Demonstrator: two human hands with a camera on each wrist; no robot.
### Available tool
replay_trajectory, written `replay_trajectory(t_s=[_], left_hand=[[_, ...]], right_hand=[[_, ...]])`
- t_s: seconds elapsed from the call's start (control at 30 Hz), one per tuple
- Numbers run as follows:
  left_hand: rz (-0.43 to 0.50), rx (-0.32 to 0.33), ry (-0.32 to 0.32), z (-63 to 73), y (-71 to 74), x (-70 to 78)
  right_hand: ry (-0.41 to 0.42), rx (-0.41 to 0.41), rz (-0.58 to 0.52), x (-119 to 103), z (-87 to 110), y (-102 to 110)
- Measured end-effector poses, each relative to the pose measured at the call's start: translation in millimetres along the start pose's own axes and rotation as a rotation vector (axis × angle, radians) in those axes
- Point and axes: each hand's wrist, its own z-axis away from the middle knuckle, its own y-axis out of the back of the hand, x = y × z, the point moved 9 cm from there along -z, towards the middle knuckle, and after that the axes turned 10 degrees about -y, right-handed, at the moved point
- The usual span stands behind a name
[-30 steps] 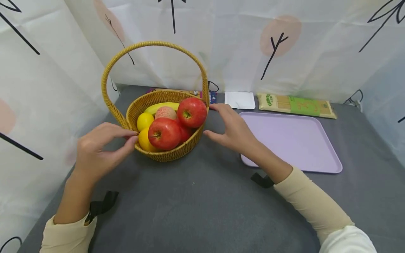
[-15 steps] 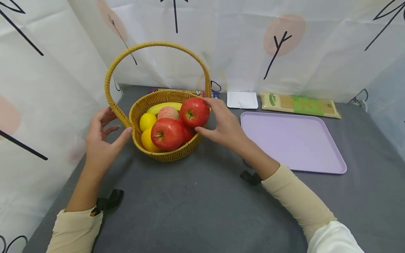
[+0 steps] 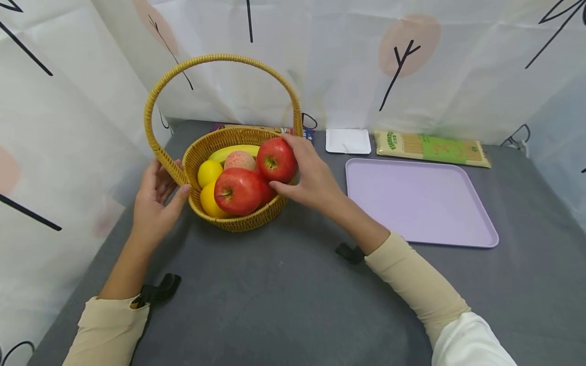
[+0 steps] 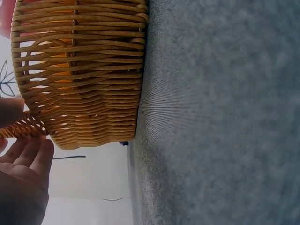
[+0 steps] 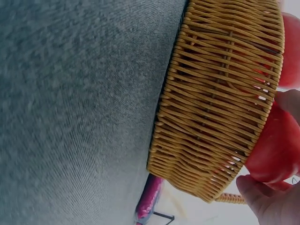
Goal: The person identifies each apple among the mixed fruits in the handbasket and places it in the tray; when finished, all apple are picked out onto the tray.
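A yellow woven basket with a tall arched handle stands on the grey tabletop, filled with fruit. My left hand holds the handle's left foot, thumb in front and fingers behind; the left wrist view shows these fingers at the woven strand. With thumb and fingers, my right hand grips the upper-right red apple, which sits at the basket's right rim. Beside it lie another red apple, a partly hidden red fruit, a pinkish peach, a banana and two yellow fruits.
A pale purple tray lies to the right of the basket. Behind it are a white square packet and a green-labelled noodle pack. A colourful packet lies partly hidden behind the basket. Patterned white cloth encloses the back and left.
My right hand has moved left from beside the basket onto the upper-right apple and now grips it. My left hand has shifted from the front-left rim up to the handle's foot.
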Motion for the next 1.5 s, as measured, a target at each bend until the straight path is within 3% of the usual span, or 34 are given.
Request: replay_trajectory(t_s=[0.2,0.43,0.7,0.87,1.07,1.5], left_hand=[[0.041,-0.016,0.02,-1.9,-4.5,-0.6],[0.08,0.013,0.045,-2.0,-5.2,-1.6],[0.058,0.003,0.084,0.8,-4.1,-4.3],[0.063,0.001,0.1,1.0,-3.8,-6.8],[0.115,0.022,0.066,0.1,-3.4,-8.0],[0.108,0.011,0.108,3.8,-2.6,-13.7]], right_hand=[[-0.007,0.007,-0.01,2,-1.3,-3],[-0.002,0.025,-0.044,3,-1.8,-2],[-0.046,0.005,-0.173,7,-2.6,0],[-0.084,-0.016,-0.255,10,-1.1,4],[-0.128,-0.03,-0.348,15,1.1,10],[-0.272,-0.037,-0.359,37,5.1,27]])
